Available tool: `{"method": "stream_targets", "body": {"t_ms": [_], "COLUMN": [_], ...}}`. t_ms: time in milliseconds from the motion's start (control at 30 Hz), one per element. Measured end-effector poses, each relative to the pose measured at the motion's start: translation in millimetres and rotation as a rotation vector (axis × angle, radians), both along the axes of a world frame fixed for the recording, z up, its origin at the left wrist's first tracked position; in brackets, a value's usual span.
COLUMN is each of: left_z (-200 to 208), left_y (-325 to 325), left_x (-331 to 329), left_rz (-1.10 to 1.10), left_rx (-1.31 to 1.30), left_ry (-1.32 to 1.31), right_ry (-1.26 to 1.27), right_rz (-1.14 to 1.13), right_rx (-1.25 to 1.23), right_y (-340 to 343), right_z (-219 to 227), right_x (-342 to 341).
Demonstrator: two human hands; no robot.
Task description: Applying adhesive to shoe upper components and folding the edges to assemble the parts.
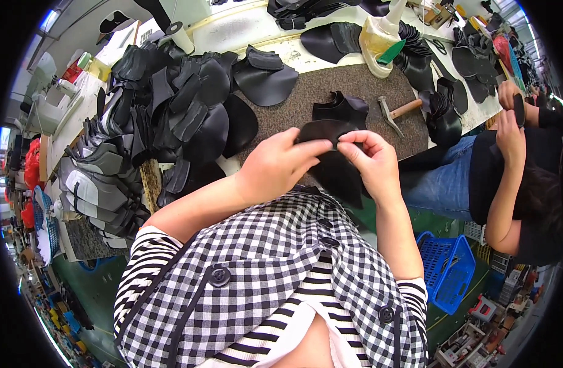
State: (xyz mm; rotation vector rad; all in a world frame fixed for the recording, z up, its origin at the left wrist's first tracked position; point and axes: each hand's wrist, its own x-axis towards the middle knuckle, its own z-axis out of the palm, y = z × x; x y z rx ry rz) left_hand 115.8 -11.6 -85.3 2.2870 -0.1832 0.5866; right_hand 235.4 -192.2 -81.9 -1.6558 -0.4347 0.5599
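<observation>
Both my hands hold one black leather piece (326, 130) in front of my chest, over the near edge of the brown work mat (293, 101). My left hand (280, 164) grips its left side, with the fingers pointing right across it. My right hand (374, 161) pinches its right edge between thumb and fingers. A black flap (338, 176) hangs below my hands; I cannot tell if it belongs to the same piece. Just beyond lies another black leather part (341, 109) on the mat. A hammer (399, 113) with a wooden handle rests to its right.
Heaps of black leather parts (195, 101) cover the table's left side. Stacked grey-black pieces (100, 196) stand nearer. A pale container with a green scraper (379, 46) stands at the back. On the right a co-worker (502, 178) handles a dark piece; a blue basket (450, 276) sits below.
</observation>
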Motion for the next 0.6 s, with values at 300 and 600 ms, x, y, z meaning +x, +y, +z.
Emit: {"method": "stream_targets", "body": {"t_ms": [300, 600], "left_z": [20, 19], "left_y": [18, 34], "left_x": [8, 10], "left_rz": [0.043, -0.066], "left_rx": [-0.231, -0.523], "left_ry": [0.371, 0.615], "right_ry": [-0.397, -0.368], "right_rz": [0.128, 0.176], "right_rx": [-0.277, -0.248], "right_y": [-10, -9], "right_z": [24, 31], "right_x": [-7, -10]}}
